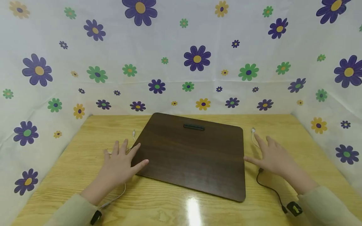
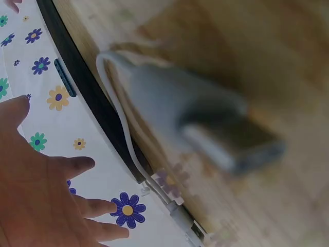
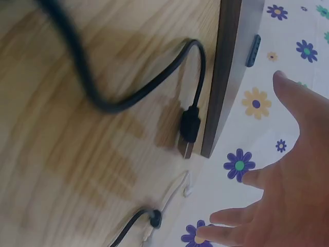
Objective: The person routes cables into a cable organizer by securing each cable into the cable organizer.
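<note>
A dark brown wooden board (image 1: 189, 157) with rounded corners lies slightly turned on the table; a small black strip (image 1: 194, 126) sits near its far edge. My left hand (image 1: 120, 163) is spread at the board's left edge, thumb and index finger overlapping it in the head view. My right hand (image 1: 275, 158) is spread on the other side, thumb tip right at the board's right edge. Neither hand grips anything. Beside the left hand runs a white cable (image 1: 117, 197). Under and beside the right hand are a black USB cable (image 3: 149, 90) and a white cable (image 1: 253, 136).
The table (image 1: 158, 204) is light wood, with a floral white cloth (image 1: 169, 40) hanging behind it and at both sides. A white plug (image 2: 185, 103) looms close in the left wrist view. A black cable end (image 1: 284, 209) lies by the right sleeve.
</note>
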### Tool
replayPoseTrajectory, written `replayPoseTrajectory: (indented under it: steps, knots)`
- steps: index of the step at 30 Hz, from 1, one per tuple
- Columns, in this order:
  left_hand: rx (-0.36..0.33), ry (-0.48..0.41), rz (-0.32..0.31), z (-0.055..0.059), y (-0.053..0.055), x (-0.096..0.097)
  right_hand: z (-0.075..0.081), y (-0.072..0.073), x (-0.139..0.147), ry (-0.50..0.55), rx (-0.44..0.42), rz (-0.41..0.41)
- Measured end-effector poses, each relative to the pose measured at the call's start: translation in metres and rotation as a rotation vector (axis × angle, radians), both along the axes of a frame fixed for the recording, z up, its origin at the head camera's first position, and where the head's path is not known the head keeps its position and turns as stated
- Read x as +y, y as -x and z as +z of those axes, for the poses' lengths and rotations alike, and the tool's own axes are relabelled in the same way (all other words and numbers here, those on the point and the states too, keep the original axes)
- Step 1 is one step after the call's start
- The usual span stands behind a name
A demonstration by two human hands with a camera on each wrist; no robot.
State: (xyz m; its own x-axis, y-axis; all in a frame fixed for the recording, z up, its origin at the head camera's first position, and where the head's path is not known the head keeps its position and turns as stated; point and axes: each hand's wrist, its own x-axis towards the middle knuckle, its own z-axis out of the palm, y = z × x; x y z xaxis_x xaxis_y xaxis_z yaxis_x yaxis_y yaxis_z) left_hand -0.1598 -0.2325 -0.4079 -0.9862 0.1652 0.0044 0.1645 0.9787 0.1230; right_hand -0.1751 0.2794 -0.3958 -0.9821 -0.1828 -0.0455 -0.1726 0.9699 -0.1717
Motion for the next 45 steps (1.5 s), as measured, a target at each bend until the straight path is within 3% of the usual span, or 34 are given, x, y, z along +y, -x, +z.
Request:
replayPoseTrajectory:
  steps: [10,23,45]
  knots:
    - [0.010,-0.051,-0.028,0.006,0.016,0.009,0.007,0.008,-0.018,0.043,-0.027,0.006]
    - [-0.093,-0.088,0.020,0.003,0.037,0.012,0.002,0.015,-0.037,0.055,-0.035,-0.037]
    - [-0.076,0.028,0.040,0.001,0.055,0.001,-0.009,0.020,-0.039,0.062,-0.078,-0.007]
